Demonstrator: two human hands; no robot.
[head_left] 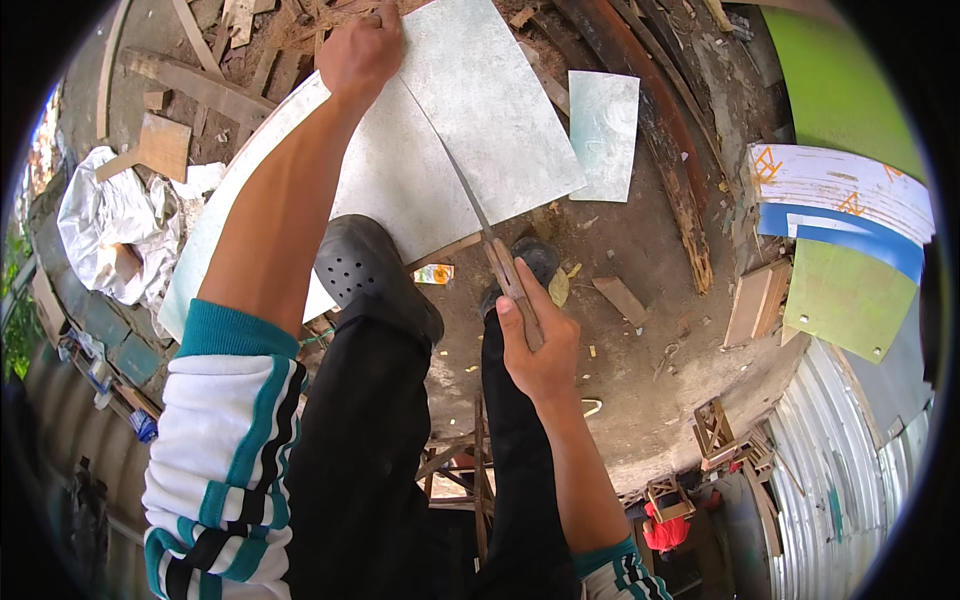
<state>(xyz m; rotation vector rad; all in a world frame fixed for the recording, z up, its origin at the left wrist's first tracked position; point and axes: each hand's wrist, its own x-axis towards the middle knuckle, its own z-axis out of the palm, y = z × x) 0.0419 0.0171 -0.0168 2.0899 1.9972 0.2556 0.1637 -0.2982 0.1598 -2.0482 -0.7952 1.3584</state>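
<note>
A: Sheet metal (400, 170) lies flat on the dirt ground (640, 260), pinned under our left black clog (365, 265).
B: Hands?
A: Our left hand (360, 50) clamps the sheet's far edge. Our right hand (535, 345) is wrapped tight round the wooden handle of a knife (495, 250), blade lying along the cut line.
B: Around it?
A: Smaller sheet (605, 130) just right, wood scraps (220, 70) up left.
</note>
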